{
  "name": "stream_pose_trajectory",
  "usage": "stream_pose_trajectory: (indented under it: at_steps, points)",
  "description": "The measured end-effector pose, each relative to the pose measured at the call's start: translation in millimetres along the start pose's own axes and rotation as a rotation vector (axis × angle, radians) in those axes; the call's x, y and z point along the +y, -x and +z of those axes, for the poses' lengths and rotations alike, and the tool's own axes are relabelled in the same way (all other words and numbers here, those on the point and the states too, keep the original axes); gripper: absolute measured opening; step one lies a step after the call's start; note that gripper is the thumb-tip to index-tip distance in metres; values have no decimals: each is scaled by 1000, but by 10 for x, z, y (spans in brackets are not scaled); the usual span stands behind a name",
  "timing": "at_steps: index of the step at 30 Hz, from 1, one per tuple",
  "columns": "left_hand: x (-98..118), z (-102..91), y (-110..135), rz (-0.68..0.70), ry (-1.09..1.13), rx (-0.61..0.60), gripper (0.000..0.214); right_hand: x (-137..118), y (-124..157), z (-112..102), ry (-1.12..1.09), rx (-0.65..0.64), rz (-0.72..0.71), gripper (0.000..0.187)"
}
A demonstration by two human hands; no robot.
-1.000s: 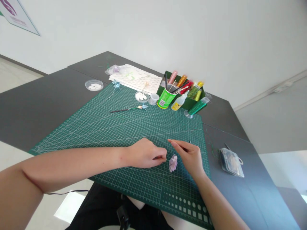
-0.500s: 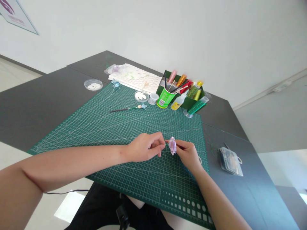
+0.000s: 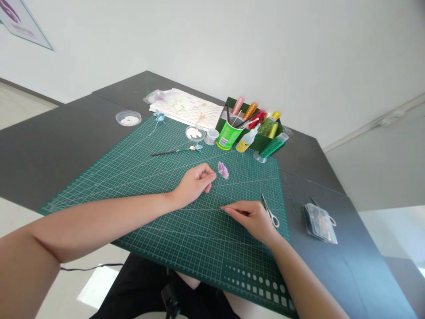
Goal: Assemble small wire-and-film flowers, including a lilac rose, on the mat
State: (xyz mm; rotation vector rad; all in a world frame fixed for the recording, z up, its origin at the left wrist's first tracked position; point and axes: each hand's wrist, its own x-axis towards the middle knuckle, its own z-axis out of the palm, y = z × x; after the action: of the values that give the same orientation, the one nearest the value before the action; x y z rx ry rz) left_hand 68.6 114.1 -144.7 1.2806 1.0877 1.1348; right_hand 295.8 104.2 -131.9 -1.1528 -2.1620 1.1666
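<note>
A small lilac flower (image 3: 223,170) stands out past the fingertips of my left hand (image 3: 195,184), which pinches it low down where its stem would be; the stem itself is hidden. Lower and to the right, my right hand (image 3: 249,217) has thumb and forefinger pressed together, and whatever they grip is too fine to make out. Both hands are over the green cutting mat (image 3: 159,221). Close beside the right hand lies a pair of scissors (image 3: 272,215) with pale handles.
Behind are a green can (image 3: 229,137) of tools, a glue bottle (image 3: 247,139), a box (image 3: 265,144) of thread spools and a dish (image 3: 195,133) of white pieces. A dark stick with small flowers (image 3: 175,151) lies on the mat. A clear case (image 3: 320,223) sits right.
My left hand has moved up and away with the lilac flower. The right hand has come off the flower, dropping slightly left and lower, which uncovers the scissors.
</note>
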Motion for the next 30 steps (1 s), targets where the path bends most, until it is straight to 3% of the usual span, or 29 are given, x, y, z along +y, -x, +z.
stream_pose_trajectory:
  at_steps: [5,11,19,26,30]
  points:
    - [-24,-33,-64,-38,-34,44,14,-76,66,-33,-55,-5,16,31]
    - [1,-37,-54,-76,13,4,13,-92,97,-101,-67,44,2,41]
    - [-4,-33,-67,-103,-71,-10,15,-63,89,-154,-244,68,-136,31]
    - [63,27,61,7,-528,-194,13,-98,143,-192,-373,97,-236,16]
    - [78,73,164,69,-607,-327,10,-47,169,-194,-410,185,-230,18]
